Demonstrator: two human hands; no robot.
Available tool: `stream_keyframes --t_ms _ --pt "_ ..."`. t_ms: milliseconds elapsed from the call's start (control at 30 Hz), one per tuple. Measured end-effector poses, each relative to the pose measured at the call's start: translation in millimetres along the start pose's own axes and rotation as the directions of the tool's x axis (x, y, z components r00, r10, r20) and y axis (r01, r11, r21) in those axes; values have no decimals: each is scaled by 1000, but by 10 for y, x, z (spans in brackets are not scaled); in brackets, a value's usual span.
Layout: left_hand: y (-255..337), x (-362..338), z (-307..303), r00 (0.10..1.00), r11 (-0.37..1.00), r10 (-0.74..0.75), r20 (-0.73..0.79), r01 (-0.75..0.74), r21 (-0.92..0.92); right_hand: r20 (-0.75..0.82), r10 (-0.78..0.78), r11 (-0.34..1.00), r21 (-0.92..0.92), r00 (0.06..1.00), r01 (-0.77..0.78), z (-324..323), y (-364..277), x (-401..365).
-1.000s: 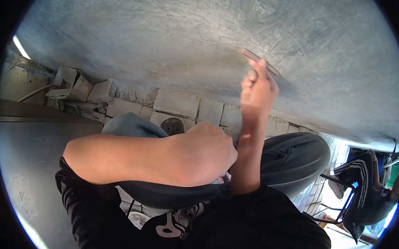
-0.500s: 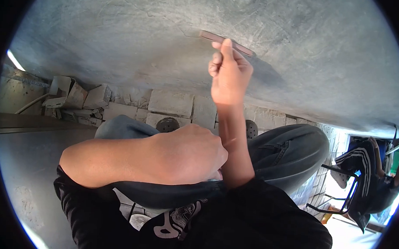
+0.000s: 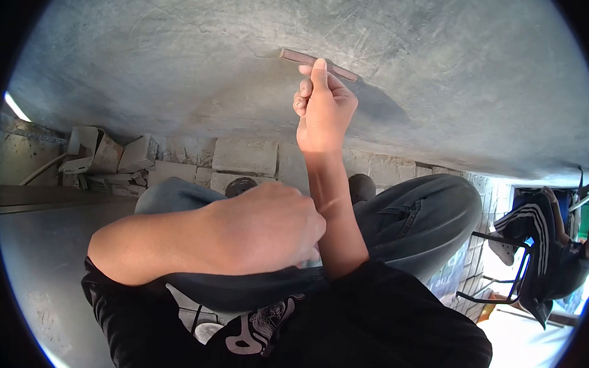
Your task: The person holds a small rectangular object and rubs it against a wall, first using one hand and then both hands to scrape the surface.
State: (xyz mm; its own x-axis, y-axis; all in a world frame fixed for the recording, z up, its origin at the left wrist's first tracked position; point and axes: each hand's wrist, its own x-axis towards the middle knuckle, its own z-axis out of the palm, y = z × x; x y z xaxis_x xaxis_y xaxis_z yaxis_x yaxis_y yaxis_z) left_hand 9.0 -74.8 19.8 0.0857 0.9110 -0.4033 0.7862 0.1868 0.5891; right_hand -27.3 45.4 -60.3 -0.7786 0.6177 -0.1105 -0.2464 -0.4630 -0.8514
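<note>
My right hand (image 3: 326, 114) is closed on a thin, straight reddish-brown bar (image 3: 299, 57), with the thumb laid over its near side. The bar lies against a broad grey smooth surface (image 3: 182, 57) and slants slightly down to the right. A shadow falls on the surface to the right of the hand. My left hand (image 3: 267, 225) is curled in front of my lap, close by the right forearm. Its back faces the camera and its fingers are mostly hidden, so I cannot tell what it holds.
Below the grey surface runs a row of pale bricks (image 3: 245, 156), with broken blocks (image 3: 107, 153) at the left. My knees (image 3: 423, 221) are bent beneath my arms. At the far right, another person (image 3: 545, 251) sits by a black metal-framed chair (image 3: 491, 298).
My right hand and the bar have moved slightly left along the grey surface. My left hand stays curled near the right forearm. The whole view has shifted a little.
</note>
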Motion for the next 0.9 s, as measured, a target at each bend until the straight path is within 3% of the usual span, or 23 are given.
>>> stream_keyframes --t_ms 133,200,333,400,500,567,633,667,733,767,833,900 --pt "-115 -105 37 995 993 -71 -70 77 91 38 -59 997 -41 998 60 -393 -47 110" --pt "-106 -182 81 986 982 -154 -69 160 97 -155 -162 977 -164 975 136 -682 -161 137" --pt "15 -141 61 991 990 -133 0 133 44 -204 -89 992 -111 975 68 -575 -148 138" --pt "2 -77 50 999 1000 10 -47 -10 -7 10 -23 996 -87 1000 24 -170 12 50" --pt "-67 -32 36 998 999 -52 -20 51 -18 56 -35 997 -71 998 39 13 81 11" --pt "-144 -109 102 993 993 -113 -47 114 33 64 -68 995 -65 996 73 -195 33 69" --pt "-177 -186 153 982 980 -176 -75 182 82 -109 -134 981 -154 985 116 -493 -120 133" --pt "-160 -209 179 980 976 -190 -51 194 95 -105 -131 981 -154 986 114 -575 -142 150" --pt "-116 -206 159 978 971 -209 -22 210 113 -201 -36 999 -23 979 32 -639 -184 155" --pt "-73 -180 129 986 986 -163 -27 164 35 -202 -33 999 -18 979 30 -615 -142 160" --pt "-29 -100 78 993 992 -116 -25 115 -41 -18 4 1000 -18 1000 -4 -364 -65 107" --pt "-47 -22 29 999 998 -52 9 52 -31 6 -1 1000 -17 1000 1 -119 -23 39"
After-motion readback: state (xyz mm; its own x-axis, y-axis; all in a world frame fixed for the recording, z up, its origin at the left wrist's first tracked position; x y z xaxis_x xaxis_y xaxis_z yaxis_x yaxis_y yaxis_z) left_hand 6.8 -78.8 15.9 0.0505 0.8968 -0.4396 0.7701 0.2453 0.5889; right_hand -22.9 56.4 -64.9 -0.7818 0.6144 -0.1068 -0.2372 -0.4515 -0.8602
